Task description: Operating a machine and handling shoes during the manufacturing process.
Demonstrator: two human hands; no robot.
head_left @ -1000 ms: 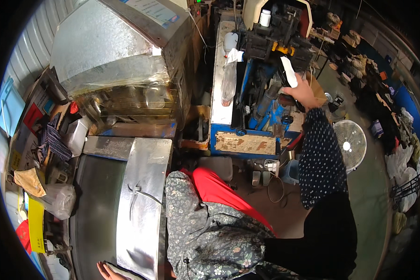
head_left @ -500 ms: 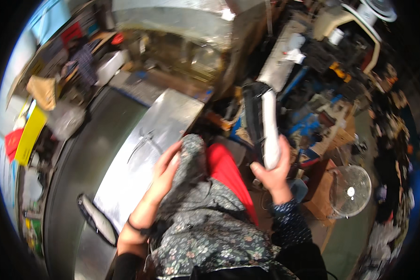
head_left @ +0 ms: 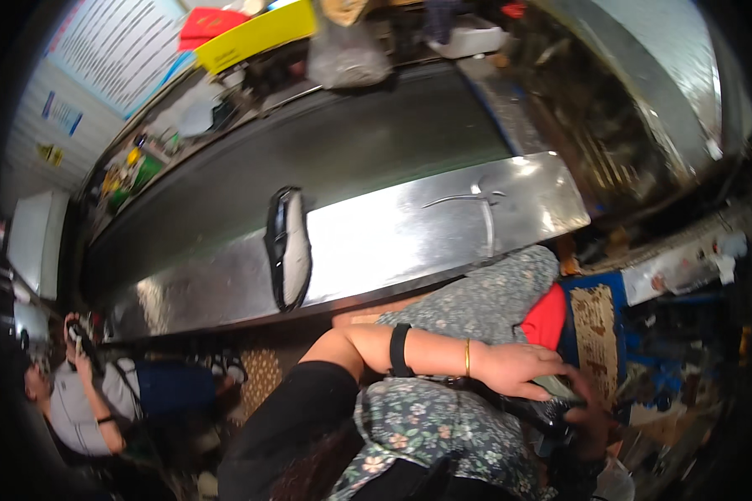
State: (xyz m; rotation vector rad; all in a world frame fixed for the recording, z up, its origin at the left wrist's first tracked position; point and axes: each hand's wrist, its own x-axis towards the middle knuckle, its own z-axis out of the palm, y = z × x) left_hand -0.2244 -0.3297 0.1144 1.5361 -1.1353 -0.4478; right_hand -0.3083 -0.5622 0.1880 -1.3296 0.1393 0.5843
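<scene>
A: So, nearest to the camera, low in the frame — what are the hands doing?

B: Both meet at the lower right. The left hand reaches across from the centre, a black band and a thin gold bangle on its wrist, its fingers curled over the top of a dark shoe part. The right hand sits just under and to the right, mostly in shadow; it seems to hold the same piece from below, but I cannot tell how its fingers are set.

A: And under them?

B: A lap in floral fabric, with a red cloth just above the hands and a worn blue stand to the right.

A: Farther up?

B: A long shiny steel shelf runs across the middle of the frame. A black and white shoe sole lies on it, left of centre, well apart from the hands. Behind that is a dark conveyor belt.

A: Anyone else?

B: A seated person at the lower left edge, one hand raised to the head. At the top, a yellow board and a wall chart in the upper left.
</scene>
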